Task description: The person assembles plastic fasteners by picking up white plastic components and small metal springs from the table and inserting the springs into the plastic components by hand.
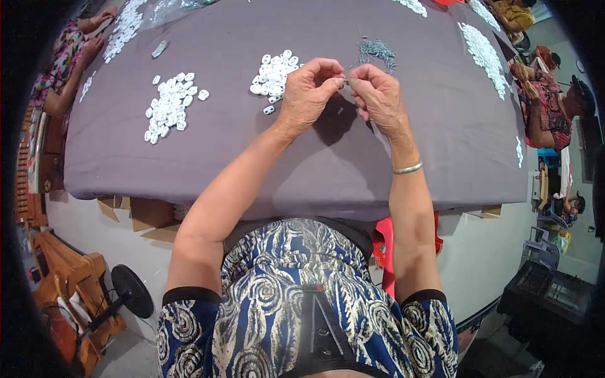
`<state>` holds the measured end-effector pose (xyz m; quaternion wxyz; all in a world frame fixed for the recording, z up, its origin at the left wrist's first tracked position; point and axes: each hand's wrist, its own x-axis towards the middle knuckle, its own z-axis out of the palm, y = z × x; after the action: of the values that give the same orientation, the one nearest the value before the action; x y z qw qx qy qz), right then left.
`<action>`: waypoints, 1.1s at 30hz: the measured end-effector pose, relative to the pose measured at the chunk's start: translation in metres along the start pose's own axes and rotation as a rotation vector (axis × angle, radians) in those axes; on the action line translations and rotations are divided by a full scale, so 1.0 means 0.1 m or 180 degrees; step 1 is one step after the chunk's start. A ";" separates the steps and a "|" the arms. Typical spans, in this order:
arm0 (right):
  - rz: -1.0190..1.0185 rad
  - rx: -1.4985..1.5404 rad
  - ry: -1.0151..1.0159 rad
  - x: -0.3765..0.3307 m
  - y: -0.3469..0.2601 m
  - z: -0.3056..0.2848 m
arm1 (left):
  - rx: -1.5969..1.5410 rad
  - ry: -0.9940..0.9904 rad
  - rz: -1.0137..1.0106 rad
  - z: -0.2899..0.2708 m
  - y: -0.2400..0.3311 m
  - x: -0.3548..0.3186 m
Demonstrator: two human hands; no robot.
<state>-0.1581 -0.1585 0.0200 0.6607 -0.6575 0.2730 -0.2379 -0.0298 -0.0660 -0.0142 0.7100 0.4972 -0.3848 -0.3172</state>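
Your left hand and right hand pinch a tiny part, kind unclear; thin grey pieces lie beyond.

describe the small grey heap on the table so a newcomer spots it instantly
Find the purple-grey tablecloth, then the person's right hand. Just beyond it lies a loose heap of thin grey pieces, unlike the chunky white piles nearby.

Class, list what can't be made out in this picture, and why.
All in the head view:
Held piece: its shape; too small, mostly covered by the left hand and right hand.
Middle white pile: how far it runs behind the left hand.
Grey pile: its count; bits too small, overlapping.
Red thing: its kind; cut off by the top edge.
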 end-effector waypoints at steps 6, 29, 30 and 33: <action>0.0264 0.0322 0.0149 -0.01 -0.04 0.05 | 0.0012 0.0092 0.0044 0.01 -0.01 0.01; 0.0713 0.0994 -0.0029 -0.01 -0.07 0.00 | 0.0230 0.0085 0.0295 0.07 0.03 -0.03; 0.0731 0.0953 -0.0029 -0.01 -0.07 0.00 | 0.0206 0.0117 0.0372 0.07 0.02 -0.03; 0.0729 0.0876 -0.0030 -0.01 -0.05 -0.01 | 0.0394 0.0198 0.0372 0.09 0.05 -0.04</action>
<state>-0.1589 -0.1587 0.0246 0.7685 -0.5266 0.3079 -0.1931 -0.0389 -0.0651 -0.0087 0.7068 0.5265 -0.4098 -0.2353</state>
